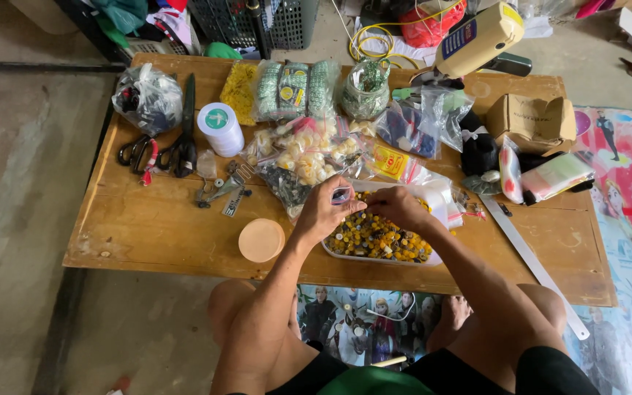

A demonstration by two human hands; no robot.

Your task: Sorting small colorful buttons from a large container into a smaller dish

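Both forearms reach forward from the near edge of the low wooden table (148,241), wrists bent down over a shallow white tray (345,255) heaped with small yellow and dark beads (378,238). The left hand (323,208) is curled, fingertips pinched on what looks like a small clear bag (341,194), though it is too small to be sure. The right hand (398,206) arches over the tray's far side, fingers bent down into the beads; whether it grips any I cannot tell. A round orange lid (261,240) lies just left of the tray, a metal ruler (535,263) to the right, scissors (182,143) far left.
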